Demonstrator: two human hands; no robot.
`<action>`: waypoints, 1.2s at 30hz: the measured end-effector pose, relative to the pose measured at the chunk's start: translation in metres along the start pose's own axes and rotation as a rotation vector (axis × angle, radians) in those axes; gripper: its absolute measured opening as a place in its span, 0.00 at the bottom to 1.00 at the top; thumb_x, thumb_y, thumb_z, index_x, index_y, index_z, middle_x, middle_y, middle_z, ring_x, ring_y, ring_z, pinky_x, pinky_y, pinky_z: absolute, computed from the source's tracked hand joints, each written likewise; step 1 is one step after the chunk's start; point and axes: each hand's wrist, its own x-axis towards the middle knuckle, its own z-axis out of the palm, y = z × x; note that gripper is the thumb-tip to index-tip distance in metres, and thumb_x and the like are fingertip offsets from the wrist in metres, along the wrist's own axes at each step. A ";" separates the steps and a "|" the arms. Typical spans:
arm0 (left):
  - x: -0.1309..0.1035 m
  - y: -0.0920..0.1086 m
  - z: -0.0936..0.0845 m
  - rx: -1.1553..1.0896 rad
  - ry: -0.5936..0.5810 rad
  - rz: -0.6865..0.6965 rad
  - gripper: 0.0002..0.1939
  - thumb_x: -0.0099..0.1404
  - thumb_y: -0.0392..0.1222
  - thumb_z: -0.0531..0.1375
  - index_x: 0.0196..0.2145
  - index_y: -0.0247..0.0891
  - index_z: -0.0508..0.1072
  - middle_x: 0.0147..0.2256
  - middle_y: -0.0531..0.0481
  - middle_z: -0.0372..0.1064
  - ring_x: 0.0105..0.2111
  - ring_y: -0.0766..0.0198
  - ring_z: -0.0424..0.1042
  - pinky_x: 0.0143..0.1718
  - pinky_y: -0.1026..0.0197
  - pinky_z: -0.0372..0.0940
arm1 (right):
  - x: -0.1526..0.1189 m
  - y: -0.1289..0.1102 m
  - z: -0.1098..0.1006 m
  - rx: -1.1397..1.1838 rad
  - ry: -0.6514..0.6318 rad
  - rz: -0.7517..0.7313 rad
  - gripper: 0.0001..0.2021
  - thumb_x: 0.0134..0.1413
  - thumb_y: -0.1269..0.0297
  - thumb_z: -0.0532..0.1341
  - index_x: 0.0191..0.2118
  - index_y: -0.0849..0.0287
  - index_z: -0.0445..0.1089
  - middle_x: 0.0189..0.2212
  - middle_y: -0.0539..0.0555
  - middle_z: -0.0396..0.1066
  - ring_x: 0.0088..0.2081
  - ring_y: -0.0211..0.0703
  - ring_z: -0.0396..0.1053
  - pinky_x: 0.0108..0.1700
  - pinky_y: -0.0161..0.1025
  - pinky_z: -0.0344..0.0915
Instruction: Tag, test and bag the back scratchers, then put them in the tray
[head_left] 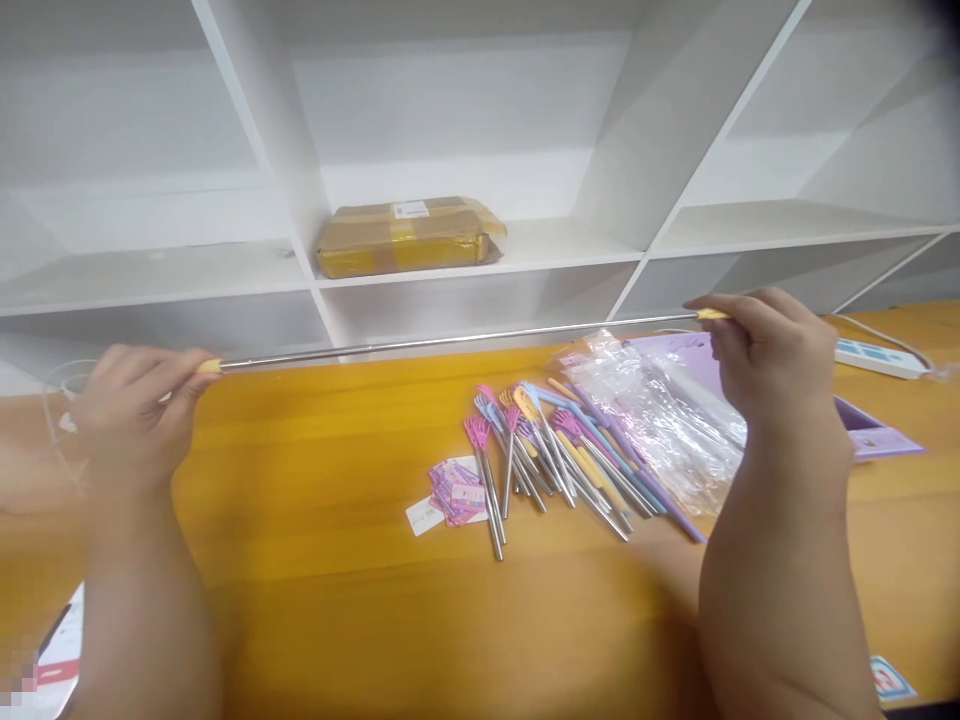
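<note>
A telescopic back scratcher point(450, 340) is stretched out wide between my hands, its thin metal rod running nearly level above the table. My left hand point(139, 410) pinches one yellow end, and my right hand point(776, 345) grips the yellow piece at the other end. My fingers partly cover both ends. Below the rod lies a loose pile of back scratchers point(555, 450) with pink, blue, yellow and purple hand-shaped heads and metal shafts. Small pink printed cards point(457, 492) lie beside the pile, partly under one scratcher.
Clear plastic bags point(660, 420) lie right of the pile, over a purple box point(877, 440). A power strip point(881, 358) sits farther right. White shelving point(480, 280) rises behind the wooden table point(337, 600), with a taped brown parcel point(409, 235) on one shelf.
</note>
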 end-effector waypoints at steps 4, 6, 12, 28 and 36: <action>-0.001 0.002 0.001 0.041 -0.007 0.035 0.15 0.74 0.54 0.63 0.35 0.43 0.82 0.31 0.49 0.76 0.33 0.60 0.68 0.40 0.56 0.63 | -0.002 0.005 -0.005 -0.009 0.062 -0.051 0.12 0.68 0.63 0.59 0.44 0.54 0.82 0.27 0.51 0.69 0.28 0.41 0.67 0.35 0.38 0.64; -0.002 0.000 -0.001 0.084 -0.020 0.063 0.15 0.75 0.54 0.62 0.35 0.43 0.81 0.31 0.50 0.76 0.33 0.60 0.69 0.41 0.56 0.61 | -0.003 0.006 -0.008 -0.016 0.066 -0.064 0.11 0.66 0.65 0.60 0.41 0.54 0.81 0.24 0.50 0.68 0.25 0.38 0.66 0.33 0.37 0.63; -0.003 -0.005 -0.015 0.149 -0.068 0.128 0.13 0.76 0.52 0.60 0.37 0.46 0.80 0.31 0.51 0.76 0.33 0.60 0.70 0.39 0.57 0.57 | -0.003 -0.003 -0.008 0.000 -0.050 -0.023 0.13 0.69 0.63 0.57 0.40 0.54 0.80 0.26 0.50 0.75 0.25 0.38 0.74 0.33 0.36 0.67; -0.003 0.019 -0.012 0.123 -0.200 0.207 0.11 0.78 0.48 0.57 0.42 0.48 0.79 0.32 0.51 0.76 0.35 0.58 0.72 0.40 0.58 0.60 | -0.003 -0.030 0.009 0.089 -0.026 -0.103 0.10 0.72 0.63 0.60 0.44 0.52 0.80 0.38 0.54 0.82 0.38 0.43 0.79 0.42 0.38 0.71; -0.015 0.109 0.031 0.027 -0.348 0.328 0.12 0.78 0.39 0.56 0.39 0.46 0.78 0.31 0.53 0.77 0.30 0.63 0.72 0.30 0.59 0.57 | -0.017 -0.135 0.054 0.266 -0.308 -0.378 0.13 0.73 0.69 0.55 0.51 0.49 0.76 0.35 0.53 0.77 0.34 0.44 0.74 0.36 0.40 0.69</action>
